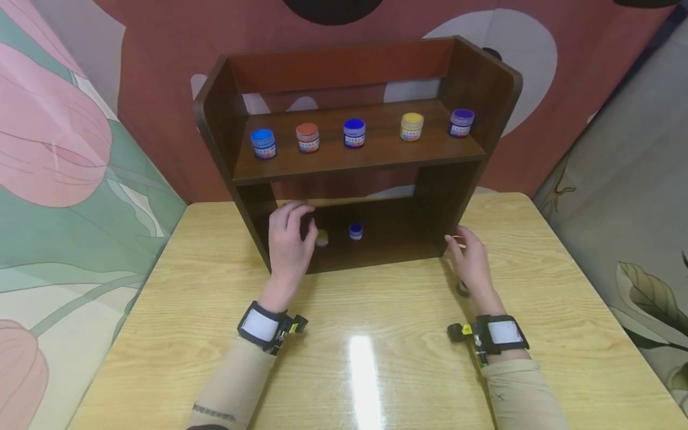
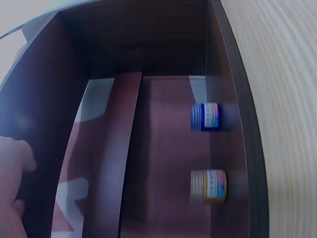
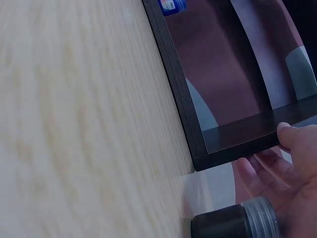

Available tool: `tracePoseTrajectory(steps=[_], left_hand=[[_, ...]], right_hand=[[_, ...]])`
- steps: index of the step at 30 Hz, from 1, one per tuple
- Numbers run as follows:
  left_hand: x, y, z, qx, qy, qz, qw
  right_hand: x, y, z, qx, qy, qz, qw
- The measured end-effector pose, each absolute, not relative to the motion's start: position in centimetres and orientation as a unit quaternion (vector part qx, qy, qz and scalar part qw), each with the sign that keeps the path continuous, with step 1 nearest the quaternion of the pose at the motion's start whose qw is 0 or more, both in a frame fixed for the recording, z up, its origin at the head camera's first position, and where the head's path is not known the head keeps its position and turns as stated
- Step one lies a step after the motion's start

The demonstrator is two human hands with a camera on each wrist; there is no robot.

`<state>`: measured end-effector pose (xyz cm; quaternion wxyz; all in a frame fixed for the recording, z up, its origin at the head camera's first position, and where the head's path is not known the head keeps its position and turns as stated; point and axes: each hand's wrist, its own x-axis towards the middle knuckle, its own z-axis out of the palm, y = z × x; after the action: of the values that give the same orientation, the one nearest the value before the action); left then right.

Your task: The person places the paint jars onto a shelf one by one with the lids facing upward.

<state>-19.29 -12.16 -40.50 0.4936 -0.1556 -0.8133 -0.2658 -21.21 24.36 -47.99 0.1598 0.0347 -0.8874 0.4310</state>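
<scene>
My left hand (image 1: pixel 290 239) hovers before the left part of a dark brown wooden shelf (image 1: pixel 355 261), its fingers loosely bent and nothing in them. Close to its thumb, a yellow paint jar (image 1: pixel 322 237) stands on the lower board. To the right of that stands a blue paint jar (image 1: pixel 356 232); the left wrist view also shows both, with part of the left hand (image 2: pixel 12 183) at the edge. My right hand (image 1: pixel 472 260) holds the shelf's right side panel low down, thumb at its front edge and fingers outside. Beside that hand, a dark jar (image 3: pixel 220 223) with a clear ribbed lid stands on the table.
Along the upper board stand several paint jars: light blue (image 1: pixel 264 144), red (image 1: pixel 308 138), blue (image 1: pixel 354 133), yellow (image 1: pixel 411 127) and purple (image 1: pixel 461 123). The shelf stands at the back of a light wood table (image 1: pixel 408 334), against a patterned cloth (image 1: pixel 161 107).
</scene>
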Motion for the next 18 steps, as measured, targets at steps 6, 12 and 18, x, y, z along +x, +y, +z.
tracePoseTrajectory(steps=[6, 12, 18], left_hand=[[-19.3, -13.4, -41.1, -0.104, -0.768, -0.267, 0.573], [-19.3, -14.2, -40.9, -0.047, -0.698, -0.313, 0.642], [-18.6, -15.9, -39.8, 0.006, -0.737, -0.364, 0.569]], right_hand=[[-21.1, 24.4, -47.9, 0.034, -0.887, 0.433, 0.156], [-21.1, 24.4, -48.0, 0.034, -0.888, 0.431, 0.156], [-21.2, 24.4, -47.9, 0.036, -0.889, 0.429, 0.157]])
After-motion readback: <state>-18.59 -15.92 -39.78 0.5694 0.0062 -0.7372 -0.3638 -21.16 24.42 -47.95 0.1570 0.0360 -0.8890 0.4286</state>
